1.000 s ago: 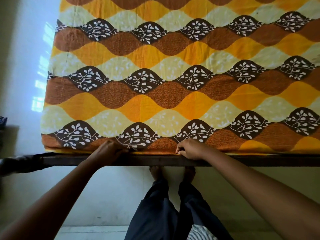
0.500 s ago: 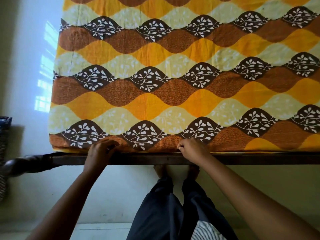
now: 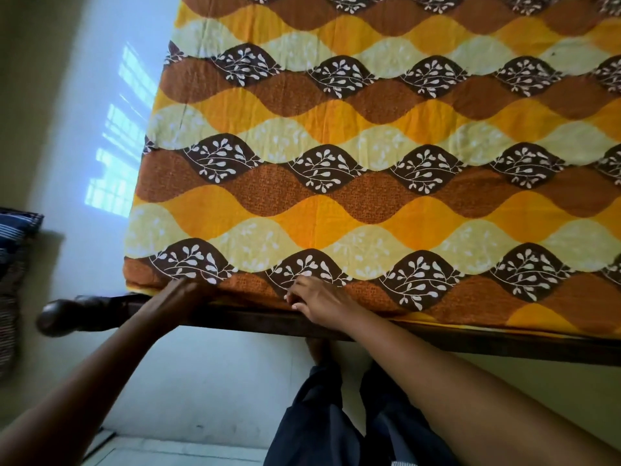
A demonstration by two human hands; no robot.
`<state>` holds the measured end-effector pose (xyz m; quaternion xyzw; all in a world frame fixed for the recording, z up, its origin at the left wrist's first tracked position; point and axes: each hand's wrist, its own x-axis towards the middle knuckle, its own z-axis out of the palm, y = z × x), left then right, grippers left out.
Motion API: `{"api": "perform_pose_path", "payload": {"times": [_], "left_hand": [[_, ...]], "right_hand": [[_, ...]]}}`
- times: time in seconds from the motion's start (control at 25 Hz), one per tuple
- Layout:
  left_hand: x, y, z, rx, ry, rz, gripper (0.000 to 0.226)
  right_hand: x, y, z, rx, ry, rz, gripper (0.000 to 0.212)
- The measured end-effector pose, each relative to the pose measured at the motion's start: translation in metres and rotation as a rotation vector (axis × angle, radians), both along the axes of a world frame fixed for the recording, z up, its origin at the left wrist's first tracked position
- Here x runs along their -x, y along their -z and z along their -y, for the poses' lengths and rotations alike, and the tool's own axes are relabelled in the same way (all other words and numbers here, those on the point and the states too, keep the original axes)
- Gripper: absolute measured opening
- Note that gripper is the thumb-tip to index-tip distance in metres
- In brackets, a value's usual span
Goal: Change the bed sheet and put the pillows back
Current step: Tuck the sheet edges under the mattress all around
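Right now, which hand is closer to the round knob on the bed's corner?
Left. The left hand touches the bed sheet edge on the knob side; the right hand curls on that edge farther right, beyond the left hand.

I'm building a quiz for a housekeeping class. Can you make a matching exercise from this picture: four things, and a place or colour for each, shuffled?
Things:
1. bed sheet
2. bed frame
3. striped cloth
4. left hand

Places and colours:
A. dark brown
B. far left edge of the view
C. on the sheet's near edge, by its left corner
D. orange, yellow and brown waves

Pairs: 1-D, 2-A, 3-B, 4-C
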<state>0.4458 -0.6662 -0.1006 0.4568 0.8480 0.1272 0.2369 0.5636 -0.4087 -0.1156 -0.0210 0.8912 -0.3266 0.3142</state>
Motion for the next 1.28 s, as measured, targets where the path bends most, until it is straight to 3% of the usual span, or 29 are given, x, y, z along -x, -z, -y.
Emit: {"api": "perform_pose_path", "payload": {"times": [0.04,0.12,0.16,0.24,0.36,0.6,0.8,1.0,1.16,1.28], "left_hand": [[-0.004,0.005,-0.001,0.016,-0.086,0.025,0.011],[-0.01,0.007,-0.007,0.26,-0.285,0.184,0.043],[-0.013,0.005,-0.011,0.344,-0.319,0.242,0.048],[-0.021,-0.004,-0.026,0.39,-0.281,0.196,0.036],[-0.043,-0.023,-0.058,0.296,-0.282,0.118,0.022],[-0.093,-0.038,-0.134,0.004,-0.458,0.37,0.024],[-0.13,-0.045,-0.233,0.048,-0.361,0.5,0.038],[-0.176,-0.051,-0.35,-0.028,-0.321,0.442,0.052],[-0.244,-0.045,-0.438,-0.027,-0.378,0.353,0.059],[-0.28,-0.035,-0.495,-0.065,-0.372,0.23,0.08]], "right_hand": [[0.002,0.0,-0.002,-0.04,-0.074,0.023,0.029],[0.004,-0.001,-0.001,-0.121,-0.158,0.087,0.034],[0.004,-0.002,0.001,-0.135,-0.152,0.121,0.034],[0.003,-0.006,0.004,-0.066,-0.018,0.157,0.033],[-0.009,-0.021,-0.004,0.088,0.288,0.092,0.028],[-0.083,-0.068,-0.088,0.024,0.557,0.097,0.029],[-0.153,-0.089,-0.179,0.002,0.853,0.052,0.029],[-0.216,-0.098,-0.274,0.042,1.103,-0.024,0.032],[-0.267,-0.102,-0.362,0.001,1.157,-0.08,0.034],[-0.282,-0.094,-0.422,-0.015,1.187,-0.115,0.034]]}}
